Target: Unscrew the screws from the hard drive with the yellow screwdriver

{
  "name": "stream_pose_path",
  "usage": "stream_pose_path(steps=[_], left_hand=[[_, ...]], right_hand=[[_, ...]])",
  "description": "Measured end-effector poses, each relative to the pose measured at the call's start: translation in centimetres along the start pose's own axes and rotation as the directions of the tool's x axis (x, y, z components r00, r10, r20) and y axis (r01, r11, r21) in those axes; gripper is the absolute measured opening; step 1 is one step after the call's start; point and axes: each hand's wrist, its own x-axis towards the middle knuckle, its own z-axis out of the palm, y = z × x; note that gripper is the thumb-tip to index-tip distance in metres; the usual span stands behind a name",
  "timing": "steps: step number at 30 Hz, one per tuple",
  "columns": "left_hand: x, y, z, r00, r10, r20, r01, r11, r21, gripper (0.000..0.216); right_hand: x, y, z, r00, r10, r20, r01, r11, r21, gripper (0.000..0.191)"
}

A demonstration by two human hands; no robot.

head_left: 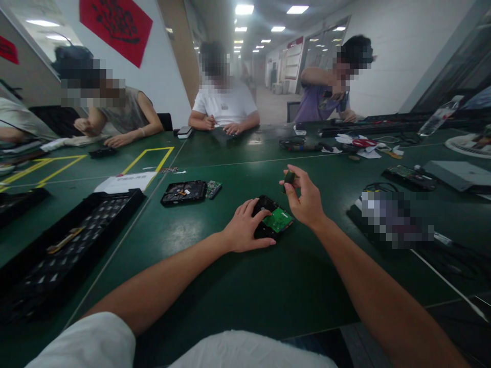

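Observation:
A hard drive [282, 220] with a green circuit board on its upper side lies on the table in front of me. My left hand [247, 227] holds it down from the left, with fingers across its left part and thumb along the near edge. Just beyond its right side, my right hand [305, 197] is raised above the table. Thumb and fingers there pinch a small dark green piece [289, 177], too small to identify. Left of the hands lies another hard drive [184, 193], with a separate circuit board [214, 189] at its right side.
On the green table [215, 301], a long black tray [72, 245] stands at left near a white paper [128, 182]. A further drive [410, 178], a grey box [460, 176] and cables are at right. Beyond are a bottle [439, 116] and several seated people [226, 107].

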Motion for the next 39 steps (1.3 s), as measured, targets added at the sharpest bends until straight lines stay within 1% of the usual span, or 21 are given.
stream_pose_path(steps=[2, 6, 10, 13, 15, 19, 27, 30, 35, 39], left_hand=[[0.0, 0.06, 0.01, 1.0, 0.003, -0.007, -0.003, 1.0, -0.001, 0.093], [-0.01, 0.16, 0.03, 1.0, -0.006, -0.018, 0.006, 1.0, -0.01, 0.093], [-0.01, 0.13, -0.01, 1.0, -0.007, -0.011, 0.007, 1.0, -0.021, 0.093], [0.02, 0.11, -0.06, 1.0, -0.006, -0.008, 0.006, 1.0, -0.014, 0.093], [0.03, 0.1, -0.09, 1.0, -0.004, -0.003, 0.004, 1.0, -0.007, 0.093], [0.03, 0.05, -0.07, 1.0, -0.001, -0.003, 0.001, 1.0, -0.007, 0.093], [-0.03, -0.04, 0.04, 1.0, 0.0, -0.006, 0.0, 1.0, -0.004, 0.093], [-0.02, -0.01, 0.01, 1.0, 0.001, -0.008, -0.001, 1.0, -0.006, 0.093], [-0.02, -0.02, 0.02, 1.0, 0.006, -0.009, -0.006, 1.0, 0.002, 0.093], [-0.03, -0.02, 0.01, 1.0, 0.007, -0.008, -0.007, 1.0, 0.007, 0.093]], right_hand=[[0.03, -0.09, -0.06, 1.0, -0.009, 0.001, 0.009, 1.0, -0.028, 0.049], [0.23, -0.49, -0.33, 0.998, -0.053, -0.045, 0.045, 0.988, -0.15, 0.049], [0.34, -0.85, -0.49, 0.995, -0.067, -0.069, 0.052, 0.98, -0.19, 0.046], [0.26, -0.85, -0.37, 0.995, -0.074, -0.066, 0.061, 0.981, -0.183, 0.044], [0.14, -0.7, -0.18, 0.996, -0.069, -0.047, 0.062, 0.988, -0.139, 0.046], [-0.09, -0.45, 0.11, 1.0, -0.014, -0.014, 0.013, 0.999, -0.049, 0.052], [0.29, -0.9, -0.33, 0.995, -0.067, -0.075, 0.054, 0.986, -0.159, 0.042], [0.22, -0.6, -0.27, 0.995, -0.066, -0.073, 0.055, 0.988, -0.142, 0.045], [-0.1, -0.01, 0.09, 1.0, -0.016, -0.026, 0.015, 0.999, -0.035, 0.049], [0.0, -0.29, 0.02, 0.996, -0.047, -0.079, 0.038, 0.992, -0.117, 0.046]])
